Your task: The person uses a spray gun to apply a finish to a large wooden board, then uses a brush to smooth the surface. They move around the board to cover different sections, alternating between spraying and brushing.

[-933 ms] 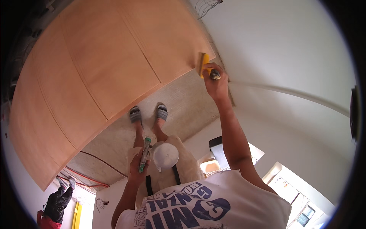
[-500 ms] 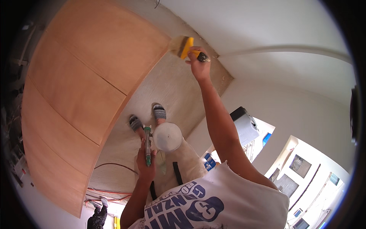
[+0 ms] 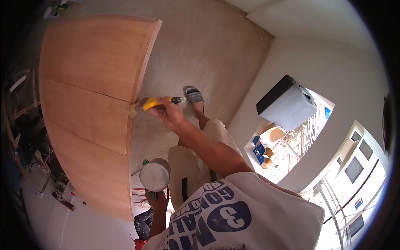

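Note:
My right hand (image 3: 170, 116) is closed around a wide, flat brush (image 3: 151, 103) with yellow on it and a dark handle end. The pale bristles meet the near edge of a large wooden panel (image 3: 91, 62), beside one of its grooves. Low by my body, my left hand (image 3: 157, 202) grips what looks like a spray gun. Its round whitish cup (image 3: 154, 177) faces up and covers most of the tool; green ends show at either side. The fingers of that hand are partly behind it.
A grey and black case (image 3: 287, 104) stands at a window opening on the right, with blue boxes (image 3: 258, 151) below it. My slippered foot (image 3: 193, 95) is on the bare floor (image 3: 200, 50). Tools and clutter (image 3: 62, 187) lie beyond the panel's left side.
My right hand has brought the brush from the panel's far corner back toward me, along its edge. The cup has turned and come nearer my body. The view has shifted.

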Available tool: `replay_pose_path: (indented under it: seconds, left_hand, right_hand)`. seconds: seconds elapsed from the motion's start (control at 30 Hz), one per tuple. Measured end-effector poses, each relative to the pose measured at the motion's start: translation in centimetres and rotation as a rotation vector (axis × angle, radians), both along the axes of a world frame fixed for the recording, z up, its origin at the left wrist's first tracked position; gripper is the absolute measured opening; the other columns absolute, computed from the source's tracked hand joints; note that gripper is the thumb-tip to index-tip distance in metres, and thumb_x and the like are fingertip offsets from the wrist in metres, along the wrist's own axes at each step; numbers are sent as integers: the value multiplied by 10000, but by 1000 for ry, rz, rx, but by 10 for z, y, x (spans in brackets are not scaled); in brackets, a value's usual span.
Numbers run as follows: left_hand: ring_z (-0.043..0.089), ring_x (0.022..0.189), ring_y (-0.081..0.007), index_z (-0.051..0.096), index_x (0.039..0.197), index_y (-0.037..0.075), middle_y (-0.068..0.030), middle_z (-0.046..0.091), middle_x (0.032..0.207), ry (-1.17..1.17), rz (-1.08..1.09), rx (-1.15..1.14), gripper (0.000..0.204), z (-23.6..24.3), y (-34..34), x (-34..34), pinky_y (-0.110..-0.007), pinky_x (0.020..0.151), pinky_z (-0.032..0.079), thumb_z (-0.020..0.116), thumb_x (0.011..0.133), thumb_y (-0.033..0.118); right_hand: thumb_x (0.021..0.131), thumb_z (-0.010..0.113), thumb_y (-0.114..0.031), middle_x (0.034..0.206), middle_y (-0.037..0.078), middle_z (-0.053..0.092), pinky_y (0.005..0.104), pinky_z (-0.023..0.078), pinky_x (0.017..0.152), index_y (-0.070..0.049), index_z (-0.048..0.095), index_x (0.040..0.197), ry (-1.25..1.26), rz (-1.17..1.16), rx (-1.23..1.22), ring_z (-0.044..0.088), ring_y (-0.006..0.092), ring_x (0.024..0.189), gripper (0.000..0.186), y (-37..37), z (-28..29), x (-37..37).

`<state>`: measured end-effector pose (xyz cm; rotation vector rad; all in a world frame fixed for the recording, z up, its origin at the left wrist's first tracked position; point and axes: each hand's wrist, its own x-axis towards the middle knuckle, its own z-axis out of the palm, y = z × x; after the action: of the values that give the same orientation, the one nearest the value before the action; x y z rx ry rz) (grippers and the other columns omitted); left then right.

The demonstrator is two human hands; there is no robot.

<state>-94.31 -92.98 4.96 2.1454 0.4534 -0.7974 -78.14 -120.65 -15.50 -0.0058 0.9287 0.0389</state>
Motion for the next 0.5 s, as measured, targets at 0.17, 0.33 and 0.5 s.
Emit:
replay_pose_path:
  seconds: [0.17,0.33,0.5]
  left_hand:
    - [568,631,-109,581,1061,-2,-34,607,734,-68,85,1,141,-12,-29,4,-279,549,433,615,924,-9]
    - [668,829,-193,508,1406,-58,-136,689,1045,-96,-49,-53,498,-23,-60,30,-309,735,537,587,915,-41]
    - [649,1209,-280,396,1557,-58,-228,627,1363,-111,-122,-124,648,-61,-80,43,-376,1021,505,572,934,-54]
  right_hand:
    - [1001,636,-110,1117,184,670,443,640,916,-32,548,1236,3,-416,-284,729,303,998,262,-110,32,42]
    - [978,645,-118,1099,190,678,409,667,794,-12,580,1209,31,290,-160,743,301,922,262,-19,23,-1]
    - [1005,620,-133,1091,216,680,400,661,835,27,570,1186,-82,-206,-286,745,317,961,247,-136,6,91]
